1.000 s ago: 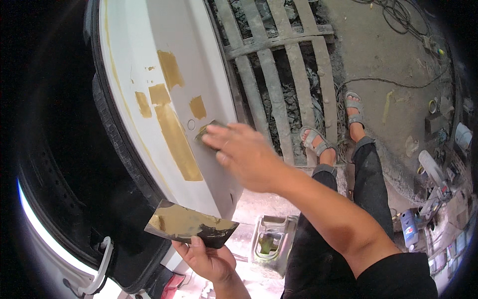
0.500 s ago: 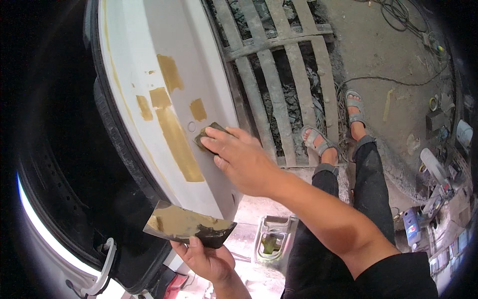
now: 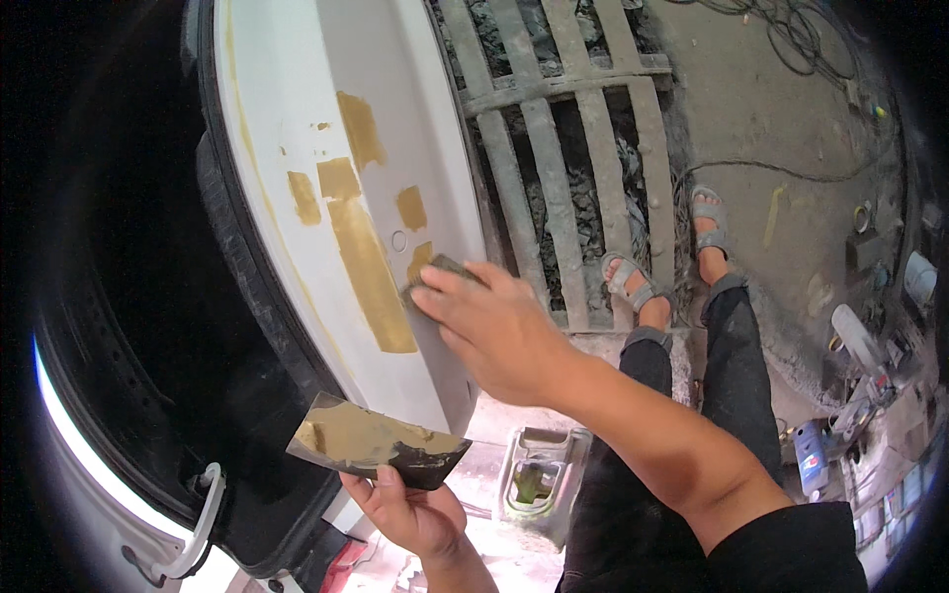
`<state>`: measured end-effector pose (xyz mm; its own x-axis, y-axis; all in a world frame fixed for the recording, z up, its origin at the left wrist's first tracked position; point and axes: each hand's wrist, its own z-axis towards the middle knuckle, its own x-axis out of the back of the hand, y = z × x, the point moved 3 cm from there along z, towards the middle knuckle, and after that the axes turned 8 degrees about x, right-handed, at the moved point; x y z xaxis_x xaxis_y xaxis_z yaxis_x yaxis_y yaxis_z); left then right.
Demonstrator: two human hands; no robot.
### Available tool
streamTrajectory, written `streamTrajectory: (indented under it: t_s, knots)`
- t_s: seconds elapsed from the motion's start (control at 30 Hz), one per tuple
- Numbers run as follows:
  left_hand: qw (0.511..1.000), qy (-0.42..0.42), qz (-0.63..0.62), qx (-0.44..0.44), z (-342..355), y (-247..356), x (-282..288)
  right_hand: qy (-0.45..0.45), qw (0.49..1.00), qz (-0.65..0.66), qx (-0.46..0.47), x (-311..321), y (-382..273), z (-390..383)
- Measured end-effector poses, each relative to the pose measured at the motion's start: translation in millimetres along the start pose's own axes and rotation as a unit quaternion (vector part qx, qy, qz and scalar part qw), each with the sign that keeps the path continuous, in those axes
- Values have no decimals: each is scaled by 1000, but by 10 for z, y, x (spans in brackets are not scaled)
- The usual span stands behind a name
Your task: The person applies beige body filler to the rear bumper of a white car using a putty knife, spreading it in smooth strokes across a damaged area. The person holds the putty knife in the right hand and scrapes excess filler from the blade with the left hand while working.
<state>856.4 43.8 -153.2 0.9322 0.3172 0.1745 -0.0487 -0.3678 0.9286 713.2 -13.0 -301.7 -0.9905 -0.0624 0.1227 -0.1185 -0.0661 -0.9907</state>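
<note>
A white car body panel (image 3: 297, 59) runs down the middle left, with several tan putty patches (image 3: 368, 272) on it. My right hand (image 3: 509, 331) grips a small dark putty spreader (image 3: 452, 265) and holds it against the panel below a round mark. A tan patch (image 3: 420, 257) shows beside its edge. Below the panel's near end, my left hand (image 3: 415, 509) pinches the underside of a dark, flat putty plate (image 3: 431, 465). Tan putty (image 3: 366, 435) covers much of the plate's top. My fingertips on the spreader are partly hidden.
A dark opening with a rubber seal (image 3: 252, 267) borders the panel's left. To the right lies a slatted grate (image 3: 544, 128), where one sandalled foot (image 3: 633, 282) stands. A grey plastic stool (image 3: 539, 474) is below. Cables (image 3: 806, 40) and clutter (image 3: 860, 376) lie at right.
My right hand has moved slightly down and right with the spreader, and a new tan putty patch shows beside it. The view has shifted a little; my left hand still holds the plate.
</note>
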Motion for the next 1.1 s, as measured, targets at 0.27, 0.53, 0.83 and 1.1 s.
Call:
streamTrajectory:
  t_s: [0.27,0.53,0.83,1.1]
  knots:
    - [993,-27,-61,97,53,-6,-40,-29,938,344,26,258,-242,-661]
    - [998,-21,-48,42,75,162,52,19,999,-7,41,255,-94,-252]
    - [999,-2,-38,27,-5,129,209,89,983,-129,91,-139,-209,-140]
    - [998,1,-45,38,-23,95,238,102,978,-169,73,128,-51,115]
